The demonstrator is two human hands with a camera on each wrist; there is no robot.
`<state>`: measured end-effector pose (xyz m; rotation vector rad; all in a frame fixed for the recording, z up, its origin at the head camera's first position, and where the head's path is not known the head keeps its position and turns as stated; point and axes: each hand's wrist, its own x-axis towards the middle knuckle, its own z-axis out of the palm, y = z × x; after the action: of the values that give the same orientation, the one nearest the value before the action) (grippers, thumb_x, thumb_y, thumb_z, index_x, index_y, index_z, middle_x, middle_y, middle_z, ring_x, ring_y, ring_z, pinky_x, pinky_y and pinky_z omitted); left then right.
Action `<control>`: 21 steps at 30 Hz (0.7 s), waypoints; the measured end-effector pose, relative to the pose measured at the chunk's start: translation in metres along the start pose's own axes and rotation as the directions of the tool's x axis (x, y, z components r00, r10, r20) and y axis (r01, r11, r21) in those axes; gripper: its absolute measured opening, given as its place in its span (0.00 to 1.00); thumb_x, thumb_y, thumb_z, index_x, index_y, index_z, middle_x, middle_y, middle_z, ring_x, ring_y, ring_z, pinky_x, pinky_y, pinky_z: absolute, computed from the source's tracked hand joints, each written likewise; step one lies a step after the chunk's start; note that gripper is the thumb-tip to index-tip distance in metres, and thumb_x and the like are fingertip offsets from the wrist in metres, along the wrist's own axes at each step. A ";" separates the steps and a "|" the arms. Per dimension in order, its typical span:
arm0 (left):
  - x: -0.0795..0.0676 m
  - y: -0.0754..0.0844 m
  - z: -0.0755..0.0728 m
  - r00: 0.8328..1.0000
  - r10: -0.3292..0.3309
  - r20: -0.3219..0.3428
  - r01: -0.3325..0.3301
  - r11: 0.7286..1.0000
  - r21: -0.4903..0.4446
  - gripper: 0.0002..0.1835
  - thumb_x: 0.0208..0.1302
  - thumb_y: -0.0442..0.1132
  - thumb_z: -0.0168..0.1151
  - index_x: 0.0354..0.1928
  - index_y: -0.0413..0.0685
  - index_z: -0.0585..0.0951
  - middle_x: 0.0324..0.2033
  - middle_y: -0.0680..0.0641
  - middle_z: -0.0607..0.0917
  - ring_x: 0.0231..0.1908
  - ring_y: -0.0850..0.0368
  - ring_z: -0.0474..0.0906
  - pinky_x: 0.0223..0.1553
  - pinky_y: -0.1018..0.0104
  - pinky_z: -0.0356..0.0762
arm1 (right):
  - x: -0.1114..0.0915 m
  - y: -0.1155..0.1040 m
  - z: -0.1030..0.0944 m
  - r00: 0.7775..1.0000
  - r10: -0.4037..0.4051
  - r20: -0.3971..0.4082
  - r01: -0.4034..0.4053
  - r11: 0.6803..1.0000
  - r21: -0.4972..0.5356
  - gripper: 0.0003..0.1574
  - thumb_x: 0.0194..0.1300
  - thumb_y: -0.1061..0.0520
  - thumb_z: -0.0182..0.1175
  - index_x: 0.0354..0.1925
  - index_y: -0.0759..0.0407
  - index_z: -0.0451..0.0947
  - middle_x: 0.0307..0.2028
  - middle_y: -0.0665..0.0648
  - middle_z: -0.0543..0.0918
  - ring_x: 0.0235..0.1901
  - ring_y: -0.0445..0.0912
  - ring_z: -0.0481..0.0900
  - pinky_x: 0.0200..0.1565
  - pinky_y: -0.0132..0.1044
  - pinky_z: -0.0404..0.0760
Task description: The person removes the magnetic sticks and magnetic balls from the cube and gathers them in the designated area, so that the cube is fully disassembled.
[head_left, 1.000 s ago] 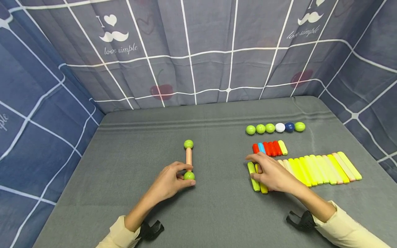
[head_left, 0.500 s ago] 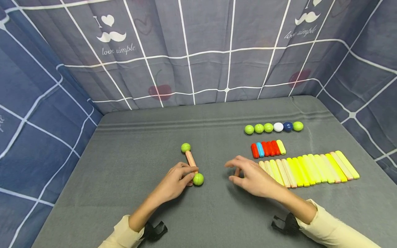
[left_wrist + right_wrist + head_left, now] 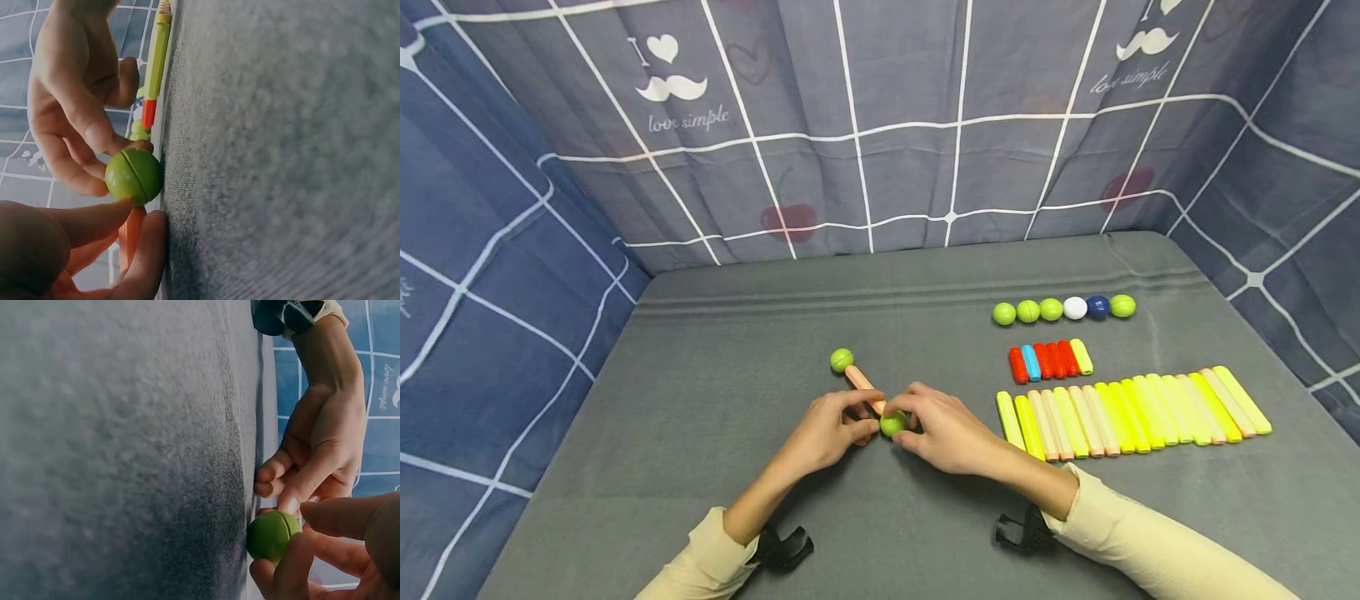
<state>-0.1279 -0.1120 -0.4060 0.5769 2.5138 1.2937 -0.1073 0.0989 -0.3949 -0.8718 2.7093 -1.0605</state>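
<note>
My left hand (image 3: 831,429) pinches the salmon-coloured stick (image 3: 859,380) near its lower end. A green ball (image 3: 842,360) sits on the stick's far end. At the near end is a second green ball (image 3: 134,177), with a groove round it. My right hand (image 3: 947,429) has its thumb and fingers curled round this near ball, as the right wrist view shows. The stick lies slantwise, low over the grey cloth. My fingers hide part of the stick and the joint at the near ball.
Right of the hands lies a row of yellow and pale sticks (image 3: 1138,417). Behind it are short red, blue and yellow sticks (image 3: 1052,360), then a line of green, white and blue balls (image 3: 1075,308). A checked curtain (image 3: 902,108) stands behind the grey cloth (image 3: 737,325).
My right hand has moved left from the yellow sticks to the near green ball. My left hand has shifted its hold from the ball to the stick, which has turned slantwise.
</note>
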 end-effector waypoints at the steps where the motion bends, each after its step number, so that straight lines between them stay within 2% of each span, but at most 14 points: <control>1: 0.000 -0.001 -0.001 1.000 -0.002 -0.004 0.002 1.000 -0.002 0.21 0.63 0.32 0.67 0.58 0.41 0.81 0.33 0.47 0.82 0.24 0.60 0.82 0.25 0.67 0.76 | 0.002 -0.001 0.001 1.000 -0.003 -0.002 0.003 1.000 -0.012 0.15 0.63 0.61 0.67 0.49 0.53 0.82 0.42 0.48 0.77 0.34 0.41 0.76 0.37 0.37 0.74; 6: -0.001 -0.003 -0.005 0.999 -0.020 -0.044 0.022 0.999 0.039 0.21 0.63 0.33 0.68 0.59 0.44 0.81 0.36 0.45 0.79 0.23 0.61 0.81 0.26 0.67 0.74 | 0.006 -0.002 0.003 1.000 -0.017 -0.004 0.017 0.998 -0.062 0.13 0.61 0.61 0.69 0.45 0.54 0.82 0.40 0.47 0.78 0.34 0.41 0.74 0.37 0.39 0.74; 12: -0.008 -0.002 -0.012 0.991 -0.096 -0.097 0.106 0.989 0.105 0.23 0.64 0.35 0.68 0.61 0.50 0.80 0.49 0.39 0.66 0.20 0.61 0.78 0.25 0.66 0.73 | 0.000 0.004 -0.003 1.000 -0.024 -0.008 0.023 0.998 -0.064 0.12 0.58 0.64 0.69 0.40 0.52 0.81 0.35 0.44 0.78 0.34 0.40 0.74 0.38 0.38 0.73; 15: -0.011 -0.003 -0.016 0.990 -0.072 -0.120 0.093 0.978 0.184 0.21 0.64 0.37 0.68 0.60 0.52 0.81 0.56 0.36 0.62 0.25 0.57 0.76 0.27 0.62 0.73 | -0.004 0.006 -0.009 1.000 -0.013 0.016 0.014 0.997 -0.070 0.12 0.58 0.65 0.68 0.40 0.51 0.82 0.34 0.43 0.77 0.33 0.40 0.74 0.37 0.38 0.72; 18: -0.014 -0.006 -0.019 0.993 -0.029 -0.111 0.057 0.966 0.252 0.17 0.65 0.39 0.68 0.56 0.53 0.84 0.59 0.37 0.65 0.33 0.53 0.75 0.32 0.56 0.74 | -0.008 0.009 -0.016 0.999 0.001 0.042 0.003 0.996 -0.086 0.13 0.57 0.65 0.68 0.39 0.51 0.82 0.33 0.43 0.76 0.32 0.40 0.72 0.36 0.38 0.71; 21: -0.017 -0.009 -0.023 0.997 0.013 -0.078 0.009 0.962 0.272 0.13 0.65 0.40 0.67 0.51 0.54 0.87 0.52 0.44 0.77 0.39 0.53 0.76 0.38 0.54 0.74 | -0.012 0.011 -0.022 0.998 0.008 0.055 -0.002 0.995 -0.101 0.12 0.57 0.64 0.68 0.39 0.51 0.82 0.33 0.43 0.76 0.32 0.40 0.72 0.36 0.39 0.71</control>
<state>-0.1242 -0.1409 -0.3992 0.5951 2.7802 0.9948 -0.1092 0.1244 -0.3866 -0.8948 2.7375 -0.8919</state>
